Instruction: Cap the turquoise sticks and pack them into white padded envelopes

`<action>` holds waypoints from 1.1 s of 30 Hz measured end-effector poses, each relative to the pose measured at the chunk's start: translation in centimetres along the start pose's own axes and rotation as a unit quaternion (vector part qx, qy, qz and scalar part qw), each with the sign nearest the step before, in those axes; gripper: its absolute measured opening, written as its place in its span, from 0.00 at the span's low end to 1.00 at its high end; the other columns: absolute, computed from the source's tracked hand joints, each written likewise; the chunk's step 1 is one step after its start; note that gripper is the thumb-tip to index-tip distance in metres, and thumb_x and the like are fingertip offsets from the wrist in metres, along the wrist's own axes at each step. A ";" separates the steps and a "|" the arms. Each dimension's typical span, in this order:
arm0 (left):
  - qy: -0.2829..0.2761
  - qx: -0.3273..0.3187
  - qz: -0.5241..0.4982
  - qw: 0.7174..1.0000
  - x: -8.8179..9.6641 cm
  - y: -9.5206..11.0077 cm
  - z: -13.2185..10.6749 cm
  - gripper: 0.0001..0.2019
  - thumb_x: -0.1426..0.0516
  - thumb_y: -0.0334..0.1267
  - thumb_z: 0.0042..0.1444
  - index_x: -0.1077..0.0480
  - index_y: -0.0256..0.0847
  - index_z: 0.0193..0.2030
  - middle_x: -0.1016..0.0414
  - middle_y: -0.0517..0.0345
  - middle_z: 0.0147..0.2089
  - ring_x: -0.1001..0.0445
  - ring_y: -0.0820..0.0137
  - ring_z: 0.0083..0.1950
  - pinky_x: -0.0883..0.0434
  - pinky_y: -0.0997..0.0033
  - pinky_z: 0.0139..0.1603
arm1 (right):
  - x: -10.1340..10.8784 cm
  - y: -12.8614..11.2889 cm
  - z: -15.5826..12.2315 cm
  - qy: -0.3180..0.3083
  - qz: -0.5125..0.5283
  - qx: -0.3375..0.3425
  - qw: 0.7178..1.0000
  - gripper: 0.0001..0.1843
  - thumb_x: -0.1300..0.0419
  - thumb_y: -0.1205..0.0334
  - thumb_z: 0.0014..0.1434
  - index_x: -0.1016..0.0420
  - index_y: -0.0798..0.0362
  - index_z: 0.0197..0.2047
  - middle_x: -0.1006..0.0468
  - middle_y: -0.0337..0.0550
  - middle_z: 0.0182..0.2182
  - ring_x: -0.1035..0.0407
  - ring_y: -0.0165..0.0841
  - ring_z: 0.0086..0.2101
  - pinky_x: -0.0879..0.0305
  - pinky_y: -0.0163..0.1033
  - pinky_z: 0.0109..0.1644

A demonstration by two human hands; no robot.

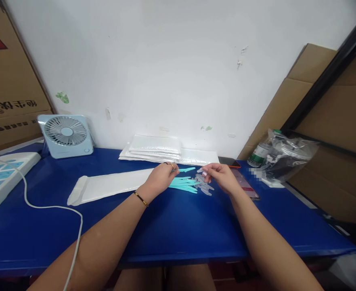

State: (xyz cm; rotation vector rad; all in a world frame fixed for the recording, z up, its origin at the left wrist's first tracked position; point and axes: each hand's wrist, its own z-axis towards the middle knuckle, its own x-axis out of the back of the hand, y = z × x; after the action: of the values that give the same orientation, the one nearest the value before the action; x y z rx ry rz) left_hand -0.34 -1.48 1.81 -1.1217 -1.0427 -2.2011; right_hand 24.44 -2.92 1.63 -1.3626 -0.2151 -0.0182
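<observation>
Left hand (162, 177) is pinching a stick (186, 170) — likely light, stiff, best held rearward; ahead, right hand (219, 176) is pinching a clear piece (199, 170).

Your work surface is a blue tabletop (193, 238) set before a white wall (166, 72) with peeled patches. To your left, locate the pale-blue fan (65, 136), standing near the wall beside a printed cardboard box (17, 76); nearer you sit a white unit with light-blue panels (1, 178) and a white cable (51, 207). To your right, note the lit phone (246, 186), green-labelled bottle (259, 155), clear plastic bag (299, 157), slanting black bar (329, 70) and brown cardboard (341, 117).
</observation>
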 end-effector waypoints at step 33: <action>-0.262 0.024 0.122 0.957 -1.8 6.2 -4.7 0.42 0.49 0.57 0.54 0.54 0.28 0.67 0.57 0.34 0.68 0.58 0.49 0.69 0.49 0.51 0.64 | -0.8 4.0 2.8 -0.011 -0.253 0.111 0.961 0.09 0.37 0.57 0.50 0.20 0.51 0.34 0.20 0.44 0.34 0.27 0.36 0.35 0.34 0.40 0.40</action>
State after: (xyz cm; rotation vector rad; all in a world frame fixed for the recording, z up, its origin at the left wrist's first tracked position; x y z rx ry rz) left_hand 2.60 -8.87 1.14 -1.7632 -1.0780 -1.7131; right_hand 23.80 0.55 -1.86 -1.0561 -0.5634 -0.3962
